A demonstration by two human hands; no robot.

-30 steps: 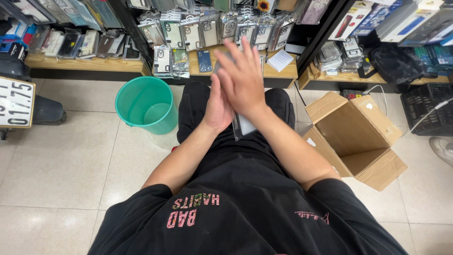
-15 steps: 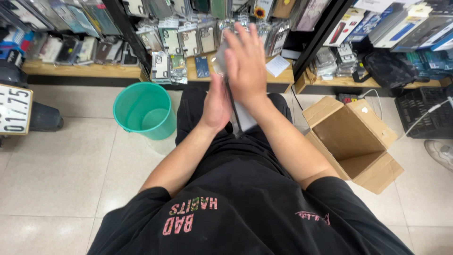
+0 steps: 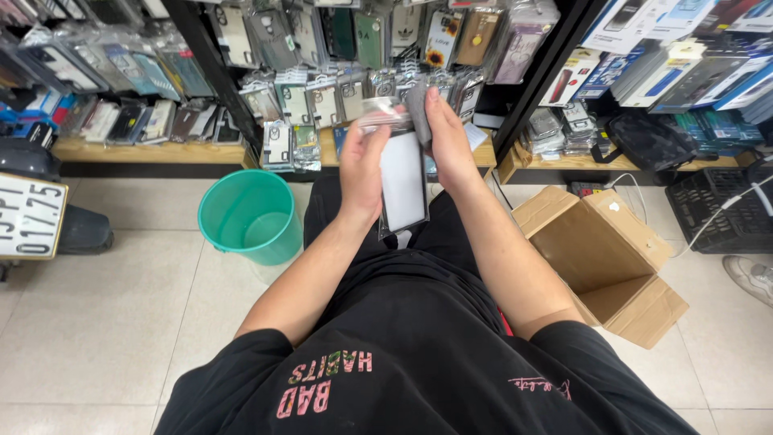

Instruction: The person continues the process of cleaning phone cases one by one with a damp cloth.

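My left hand (image 3: pixel 364 165) grips a clear plastic packet with a white card insert (image 3: pixel 403 181), held upright over my lap. At the packet's top, my right hand (image 3: pixel 447 137) pinches a small grey piece (image 3: pixel 417 109) between thumb and fingers. The crinkled clear top flap (image 3: pixel 378 117) of the packet sticks out to the left above my left fingers. Both forearms reach forward from my black shirt.
A teal plastic bucket (image 3: pixel 245 216) stands on the tiled floor to my left. An open cardboard box (image 3: pixel 600 254) lies to my right. Shelves of packaged phone cases (image 3: pixel 322 97) fill the wall ahead. A black crate (image 3: pixel 721 213) and another person's shoe (image 3: pixel 749 278) are at far right.
My hands, pressed flat together around the packet before, have parted. The left now holds the packet and the right pinches the grey piece at its top.
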